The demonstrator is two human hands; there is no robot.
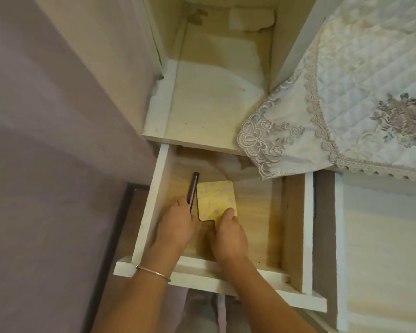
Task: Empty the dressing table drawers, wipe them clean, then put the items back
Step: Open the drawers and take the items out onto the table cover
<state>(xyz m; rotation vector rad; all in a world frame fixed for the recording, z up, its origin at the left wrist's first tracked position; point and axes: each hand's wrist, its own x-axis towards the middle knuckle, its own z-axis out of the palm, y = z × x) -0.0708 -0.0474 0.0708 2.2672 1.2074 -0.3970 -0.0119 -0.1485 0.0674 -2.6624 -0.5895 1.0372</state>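
- Step: handling the contents of the open drawer [148,207]. Both hands are inside it, each on one item.
- Left hand [178,224]: fingers curled round the lower end of a dark slim stick [193,186], a pen or cosmetic pencil, can't tell which. It points to 12 o'clock, along the drawer's left wall.
- Right hand [228,234]: clamped on the stub handle of a yellow paddle [215,198] with pink dots, thumb pressed on its 5 o'clock corner. Handle mostly hidden by the hand.
- Paddle lies flat or near flat on the drawer floor, just beside the stick, at the stick's 3 o'clock.
- No other items visible in the drawer; the far right corner is hidden under a lace cloth [346,92] hanging in from 2 o'clock.
- Judgement: either the last two items going out or the first two coming back. One frame doesn't settle it.
- Next move if emptying: lift both clear of the walls, set them down outside, then wipe the floor.
- Next move if refilling: release both flat, withdraw hands.
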